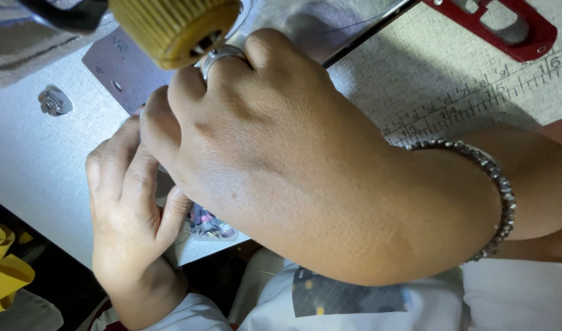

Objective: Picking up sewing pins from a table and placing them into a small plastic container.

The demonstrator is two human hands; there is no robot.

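Close to the camera, the right hand [262, 141] covers most of the view, with its back turned up and its fingers curled downward toward the table [30, 159]. What these fingers press or pinch is hidden under the hand itself, so I cannot tell if they grasp anything. On one finger sits a silver ring [221, 56], and on the wrist a bracelet [498, 190] of dull metallic beads. The left hand [131, 208] lies under and beside the right one, with its fingers bent and resting on the grey table near its edge. Between the two hands, just under the right palm, a small piece of patterned fabric [210, 224] shows; it is shiny, with pink, dark and pale spots, and it lies at the table edge, touching the left fingers. Whether the left fingers really pinch it is not clear. Above the right hand hangs a yellow ribbed knob [173, 27]. On the right side lies a beige ruler board [452, 92] with a red plastic part [507, 24]. A small metal screw [53, 102] sits on the table at the left.
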